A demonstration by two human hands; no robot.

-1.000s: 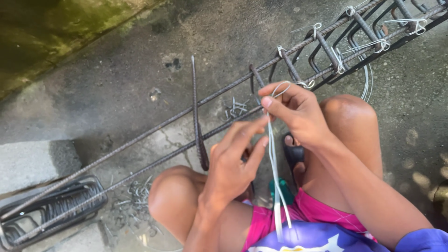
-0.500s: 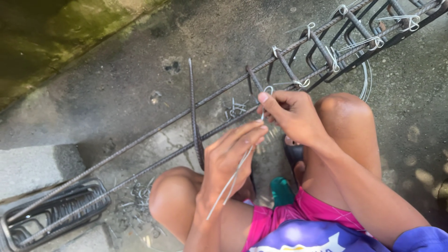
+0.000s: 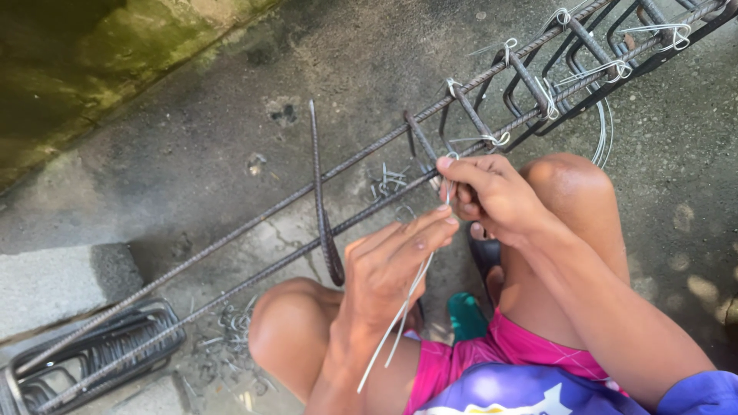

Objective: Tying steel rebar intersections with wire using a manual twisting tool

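Two thin pale tie wires [image 3: 400, 311] run between the hands: left hand [image 3: 392, 265] pinches them below, right hand [image 3: 492, 196] closed on their top at the long ribbed steel bars [image 3: 254, 223].

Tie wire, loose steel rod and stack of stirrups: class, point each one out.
tie wire [image 3: 400, 311], head view, on the strands trailing below the left hand
loose steel rod [image 3: 317, 180], head view, mid-shaft
stack of stirrups [image 3: 92, 357], head view, on the bundled loops

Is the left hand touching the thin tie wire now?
Touching. The head view shows the left hand with its fingers pinched on the thin tie wire, whose free ends trail down past the wrist.
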